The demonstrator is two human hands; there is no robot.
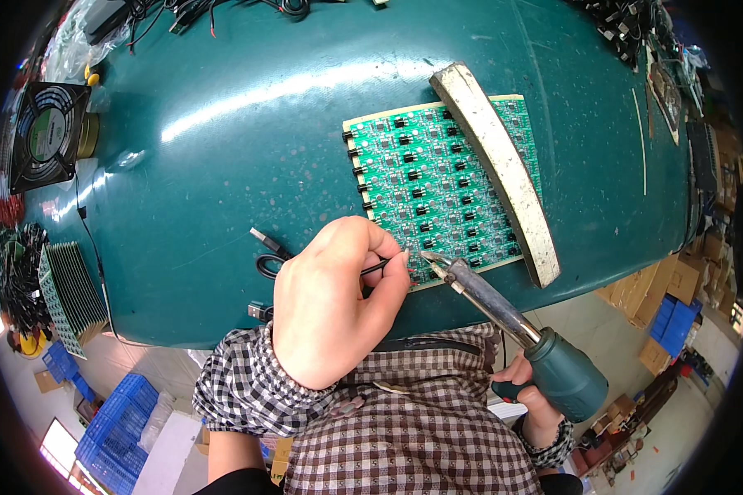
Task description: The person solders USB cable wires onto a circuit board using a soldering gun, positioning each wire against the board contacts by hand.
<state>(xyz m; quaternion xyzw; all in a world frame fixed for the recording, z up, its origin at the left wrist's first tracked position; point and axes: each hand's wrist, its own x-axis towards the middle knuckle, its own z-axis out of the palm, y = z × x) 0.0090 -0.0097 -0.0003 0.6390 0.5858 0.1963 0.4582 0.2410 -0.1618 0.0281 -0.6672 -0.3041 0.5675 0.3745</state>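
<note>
Head view: left hand pinches a thin, round black cable at the near edge of a flat green circuit-board panel.
The right hand wraps the handle of a dark green soldering gun with a metal barrel, its tip just beside the left fingertips. The cable looks light and flexible, best held just behind its end; the panel seems stiff but brittle, safest by its pale rim; the gun probably front-heavy, barrel untouchable.
</note>
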